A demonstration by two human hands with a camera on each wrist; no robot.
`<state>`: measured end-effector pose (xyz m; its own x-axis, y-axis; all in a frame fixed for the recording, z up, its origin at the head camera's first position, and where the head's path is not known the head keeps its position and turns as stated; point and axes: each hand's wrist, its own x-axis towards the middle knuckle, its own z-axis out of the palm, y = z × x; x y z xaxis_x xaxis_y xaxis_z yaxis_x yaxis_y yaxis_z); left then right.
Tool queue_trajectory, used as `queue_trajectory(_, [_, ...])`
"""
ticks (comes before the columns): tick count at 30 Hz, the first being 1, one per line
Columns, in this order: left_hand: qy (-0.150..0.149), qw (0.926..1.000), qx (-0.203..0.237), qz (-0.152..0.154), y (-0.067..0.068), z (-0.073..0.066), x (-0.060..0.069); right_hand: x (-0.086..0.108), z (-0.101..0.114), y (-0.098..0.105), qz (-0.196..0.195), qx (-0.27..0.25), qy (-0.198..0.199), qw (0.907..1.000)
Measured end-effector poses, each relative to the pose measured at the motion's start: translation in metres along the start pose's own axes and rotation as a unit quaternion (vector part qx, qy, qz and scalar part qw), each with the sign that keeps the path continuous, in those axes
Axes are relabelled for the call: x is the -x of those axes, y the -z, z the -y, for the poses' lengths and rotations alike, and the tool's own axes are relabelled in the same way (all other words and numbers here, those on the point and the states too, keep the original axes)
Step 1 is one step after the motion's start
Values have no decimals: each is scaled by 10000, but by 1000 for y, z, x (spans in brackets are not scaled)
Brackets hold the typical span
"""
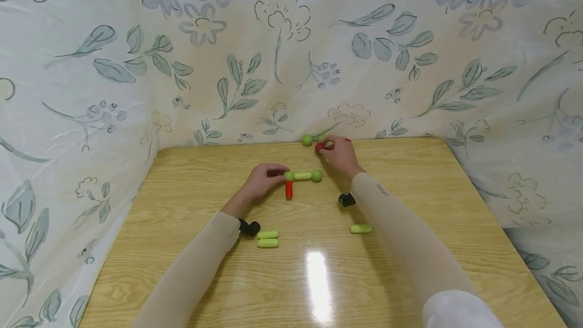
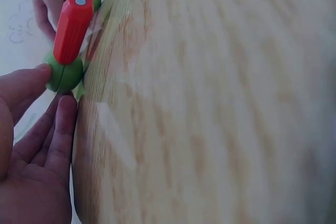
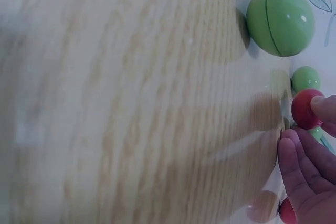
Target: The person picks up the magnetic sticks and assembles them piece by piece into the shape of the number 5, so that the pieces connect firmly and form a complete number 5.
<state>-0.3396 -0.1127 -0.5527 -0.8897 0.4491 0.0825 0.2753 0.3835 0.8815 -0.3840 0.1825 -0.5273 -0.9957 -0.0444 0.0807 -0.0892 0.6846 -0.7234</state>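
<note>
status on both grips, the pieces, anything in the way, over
Left grip pinching green ball, red rod and yellow-green rod attached. Right grip pinching red ball. Back green ball close by, might crowd it.

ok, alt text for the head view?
A person's right hand pinches a red ball near the far edge of a wooden table; the left hand holds a green ball joined to a red rod and lime rod. Three loose lime rods lie nearer the camera.

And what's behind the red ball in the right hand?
Behind the red ball, a green ball peeks out, with floral cloth beyond. The red ball and right hand hide the rest of that green ball.
</note>
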Motion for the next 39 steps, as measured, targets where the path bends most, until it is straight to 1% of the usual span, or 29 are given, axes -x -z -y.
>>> queue_trajectory(5, [18, 10000, 9, 2, 0, -1, 1, 5, -2, 3, 52, -50, -130, 9999])
queue_trajectory(14, [-29, 10000, 17, -10, 0, 0, 0, 12, 0, 9, 87, -259, -209, 9994])
queue_trajectory(21, [14, 10000, -12, -38, 1, 2, 0, 15, 0, 10, 43, -271, -171, 9995])
queue_trajectory(25, [18, 10000, -44, 20, 1, 3, -1, 17, -1, 12, 46, -348, -214, 9992])
queue_trajectory(29, [50, 10000, -36, 26, 1, 1, -1, 21, -1, 13, 34, -456, -190, 9988])
queue_trajectory(33, [110, 9999, -47, 9, 1, 0, -1, 25, -3, 14, -15, -453, -147, 9989])
queue_trajectory(39, [89, 9999, -51, -10, 1, -1, -1, 29, -5, 16, -80, -453, -136, 9988])
